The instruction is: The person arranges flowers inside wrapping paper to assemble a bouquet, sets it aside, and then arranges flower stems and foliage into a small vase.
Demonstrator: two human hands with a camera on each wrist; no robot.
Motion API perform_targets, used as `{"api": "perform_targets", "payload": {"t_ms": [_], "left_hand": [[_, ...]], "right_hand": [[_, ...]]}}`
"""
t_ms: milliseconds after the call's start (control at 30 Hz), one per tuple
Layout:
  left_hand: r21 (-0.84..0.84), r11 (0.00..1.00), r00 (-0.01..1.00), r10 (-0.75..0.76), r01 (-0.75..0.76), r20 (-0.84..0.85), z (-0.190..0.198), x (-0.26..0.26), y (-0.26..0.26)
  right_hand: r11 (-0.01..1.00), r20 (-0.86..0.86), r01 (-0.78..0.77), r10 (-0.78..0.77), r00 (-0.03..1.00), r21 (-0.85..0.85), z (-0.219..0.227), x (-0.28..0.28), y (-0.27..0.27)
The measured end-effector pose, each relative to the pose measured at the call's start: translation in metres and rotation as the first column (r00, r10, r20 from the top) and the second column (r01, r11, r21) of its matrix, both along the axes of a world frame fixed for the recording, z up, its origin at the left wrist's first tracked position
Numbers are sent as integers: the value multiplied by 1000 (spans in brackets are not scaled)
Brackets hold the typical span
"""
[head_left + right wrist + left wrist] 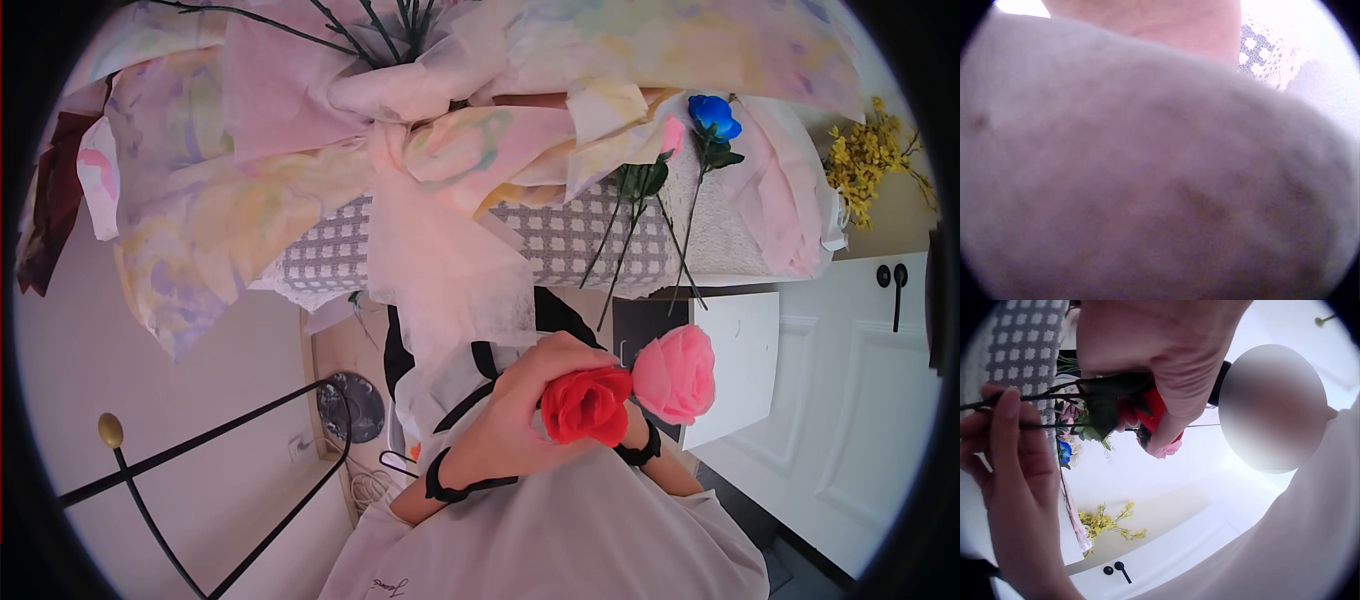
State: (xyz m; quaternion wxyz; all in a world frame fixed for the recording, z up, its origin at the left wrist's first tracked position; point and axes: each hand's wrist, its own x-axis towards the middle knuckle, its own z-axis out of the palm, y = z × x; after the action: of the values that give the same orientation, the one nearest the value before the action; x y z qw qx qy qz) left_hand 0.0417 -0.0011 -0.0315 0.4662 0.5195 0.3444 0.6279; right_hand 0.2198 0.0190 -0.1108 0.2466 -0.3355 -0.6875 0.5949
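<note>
My left hand (515, 410) is wrapped round a red rose (587, 405) just at its bloom, its thumb and fingers curled about the base in the left wrist view. A pink rose (675, 375) stands out beside it. Dark stems run back from the blooms, with green leaves (1102, 403) near the heads. Lower along these stems, my right hand (1022, 475) pinches them between thumb and fingers. From the head view the right hand is mostly hidden behind the left. Pale cloth (1147, 175) fills most of the right wrist view, with a part of the right hand above it.
Ahead is a table with a grey-and-white checked cloth (325, 245), bearing a large pastel-wrapped bouquet (400, 140). A blue rose (715, 118) and other stems lie on its right side. A black metal rail (240, 425) stands at left, a white door (840, 380) at right.
</note>
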Motion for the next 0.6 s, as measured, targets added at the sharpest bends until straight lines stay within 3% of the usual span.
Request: {"api": "perform_targets", "payload": {"t_ms": [200, 267, 533, 600], "left_hand": [[91, 995, 998, 31, -36, 53, 0, 1, 4], [7, 1000, 997, -13, 13, -73, 11, -6, 3], [90, 996, 993, -1, 12, -121, 12, -7, 8], [88, 996, 994, 0, 10, -107, 12, -7, 7]], "right_hand": [[995, 28, -23, 21, 999, 99, -3, -8, 12], [991, 39, -25, 20, 999, 134, -4, -10, 17], [965, 76, -55, 36, 996, 257, -6, -17, 23], [917, 40, -46, 33, 999, 396, -3, -19, 23]]}}
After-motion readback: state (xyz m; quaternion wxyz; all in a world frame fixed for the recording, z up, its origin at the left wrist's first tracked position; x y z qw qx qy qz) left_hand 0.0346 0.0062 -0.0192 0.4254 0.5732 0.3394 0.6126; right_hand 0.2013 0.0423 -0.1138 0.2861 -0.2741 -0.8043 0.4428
